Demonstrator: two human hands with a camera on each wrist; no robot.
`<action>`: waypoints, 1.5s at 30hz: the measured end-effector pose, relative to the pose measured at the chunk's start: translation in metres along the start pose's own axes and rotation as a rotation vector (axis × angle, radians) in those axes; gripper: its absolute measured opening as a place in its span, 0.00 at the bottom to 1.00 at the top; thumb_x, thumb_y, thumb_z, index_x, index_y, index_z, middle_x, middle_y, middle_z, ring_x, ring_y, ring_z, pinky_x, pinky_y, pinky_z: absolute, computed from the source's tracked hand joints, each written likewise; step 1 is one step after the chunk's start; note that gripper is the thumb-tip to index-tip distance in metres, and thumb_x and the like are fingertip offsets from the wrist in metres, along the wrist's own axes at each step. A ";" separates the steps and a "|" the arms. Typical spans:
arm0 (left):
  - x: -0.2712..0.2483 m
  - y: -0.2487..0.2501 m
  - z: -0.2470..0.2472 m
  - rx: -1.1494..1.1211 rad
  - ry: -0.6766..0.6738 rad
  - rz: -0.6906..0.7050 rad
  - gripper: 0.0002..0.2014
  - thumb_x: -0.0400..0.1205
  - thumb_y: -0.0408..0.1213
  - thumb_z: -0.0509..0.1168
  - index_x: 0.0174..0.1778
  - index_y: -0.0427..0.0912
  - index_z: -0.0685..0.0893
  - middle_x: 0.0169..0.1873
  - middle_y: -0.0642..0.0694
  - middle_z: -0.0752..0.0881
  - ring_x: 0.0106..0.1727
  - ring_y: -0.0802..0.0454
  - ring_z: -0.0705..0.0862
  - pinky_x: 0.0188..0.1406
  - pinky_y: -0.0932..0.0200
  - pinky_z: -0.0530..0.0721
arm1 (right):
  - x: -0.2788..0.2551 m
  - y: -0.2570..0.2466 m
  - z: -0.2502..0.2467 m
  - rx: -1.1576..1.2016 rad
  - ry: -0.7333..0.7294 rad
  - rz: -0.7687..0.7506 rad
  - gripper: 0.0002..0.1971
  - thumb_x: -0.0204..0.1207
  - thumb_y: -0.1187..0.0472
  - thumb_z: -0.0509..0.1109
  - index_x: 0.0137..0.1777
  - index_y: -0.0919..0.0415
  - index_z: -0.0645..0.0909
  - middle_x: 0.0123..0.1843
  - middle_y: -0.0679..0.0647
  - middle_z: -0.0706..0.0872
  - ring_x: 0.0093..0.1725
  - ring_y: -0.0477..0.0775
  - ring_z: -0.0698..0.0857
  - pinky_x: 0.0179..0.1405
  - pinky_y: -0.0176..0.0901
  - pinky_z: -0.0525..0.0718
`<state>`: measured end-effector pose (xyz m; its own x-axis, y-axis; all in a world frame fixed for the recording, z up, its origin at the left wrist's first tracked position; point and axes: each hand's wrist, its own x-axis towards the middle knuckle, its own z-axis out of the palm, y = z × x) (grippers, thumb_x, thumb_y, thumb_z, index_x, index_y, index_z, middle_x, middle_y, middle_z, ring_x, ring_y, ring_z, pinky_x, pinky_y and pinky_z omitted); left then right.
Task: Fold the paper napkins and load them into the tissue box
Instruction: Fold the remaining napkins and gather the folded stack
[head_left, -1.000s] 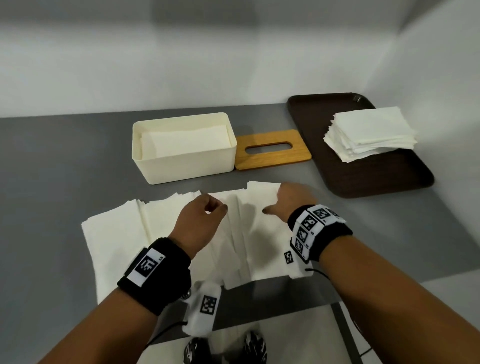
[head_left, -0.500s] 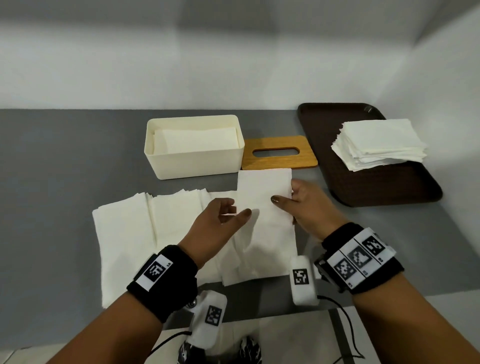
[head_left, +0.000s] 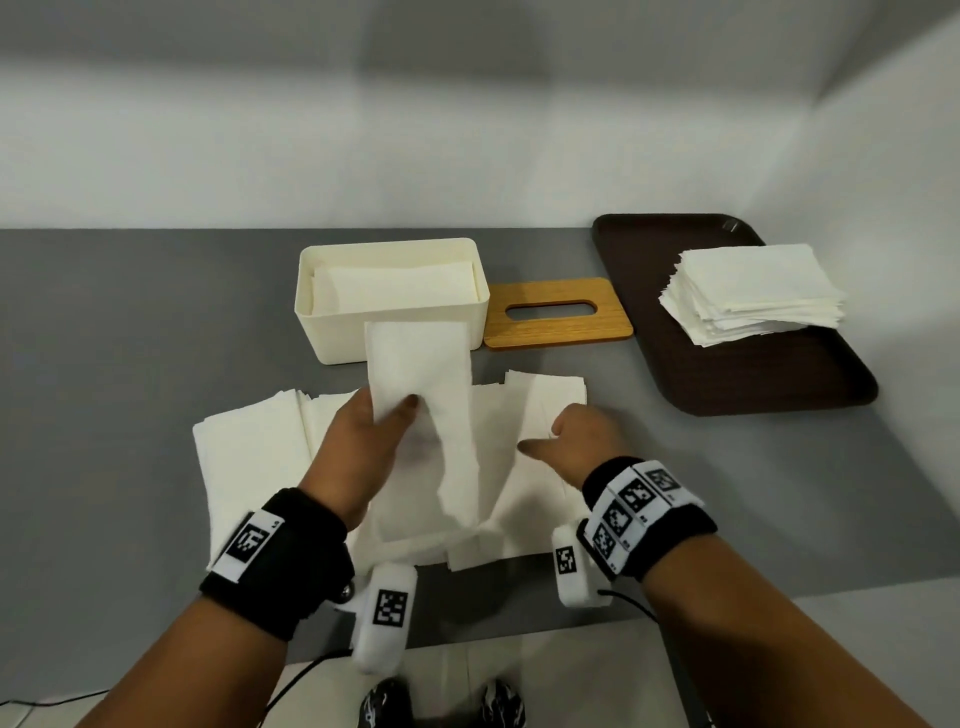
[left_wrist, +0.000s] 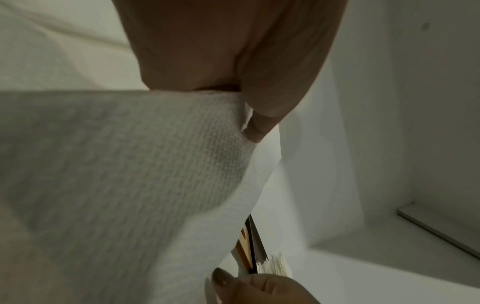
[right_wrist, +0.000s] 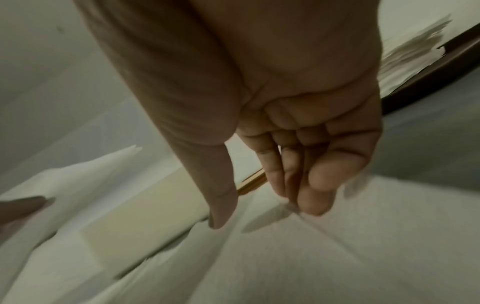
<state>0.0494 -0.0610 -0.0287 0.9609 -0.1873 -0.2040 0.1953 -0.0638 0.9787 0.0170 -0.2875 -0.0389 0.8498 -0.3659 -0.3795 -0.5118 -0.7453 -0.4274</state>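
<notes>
My left hand (head_left: 395, 410) pinches a folded white napkin strip (head_left: 415, 374) with the thumb on top. It holds the strip raised, its far end in front of the cream tissue box (head_left: 337, 338). In the left wrist view the napkin (left_wrist: 130, 174) drapes under my thumb (left_wrist: 259, 115). The box holds folded napkins (head_left: 395, 286). My right hand (head_left: 543, 439) hovers over the right part of the napkins spread on the table (head_left: 249, 457). Its fingers (right_wrist: 311, 205) are loosely curled and hold nothing.
A wooden slotted lid (head_left: 558, 314) lies right of the box. Further right, a dark brown tray (head_left: 779, 384) carries a stack of unfolded napkins (head_left: 753, 291). The grey table meets white walls behind and on the right.
My right hand let go of the folded napkin and dropped to the right over the spread napkins. My left hand carried the napkin forward toward the box.
</notes>
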 end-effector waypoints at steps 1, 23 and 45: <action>-0.001 -0.001 -0.003 0.001 0.005 -0.003 0.10 0.87 0.38 0.62 0.61 0.43 0.85 0.52 0.46 0.92 0.50 0.48 0.91 0.46 0.53 0.89 | -0.001 -0.003 0.005 0.008 -0.003 0.009 0.22 0.70 0.46 0.78 0.38 0.59 0.70 0.34 0.49 0.73 0.39 0.53 0.76 0.31 0.39 0.69; 0.000 -0.001 -0.021 -0.073 -0.144 -0.102 0.13 0.90 0.38 0.56 0.66 0.46 0.83 0.59 0.47 0.90 0.63 0.45 0.87 0.69 0.42 0.80 | -0.008 -0.001 0.003 0.097 0.103 -0.070 0.18 0.78 0.59 0.71 0.32 0.51 0.66 0.33 0.46 0.72 0.39 0.54 0.76 0.37 0.40 0.70; -0.004 0.007 -0.001 -0.145 -0.223 -0.240 0.27 0.85 0.64 0.44 0.63 0.55 0.82 0.48 0.58 0.91 0.46 0.65 0.90 0.41 0.71 0.85 | -0.045 -0.038 0.023 0.739 0.045 -0.267 0.06 0.78 0.63 0.73 0.48 0.67 0.84 0.48 0.64 0.91 0.49 0.65 0.89 0.39 0.44 0.83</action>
<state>0.0471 -0.0598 -0.0209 0.8207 -0.3943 -0.4134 0.4517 0.0049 0.8922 -0.0050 -0.2300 -0.0240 0.9520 -0.2608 -0.1601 -0.2274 -0.2530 -0.9404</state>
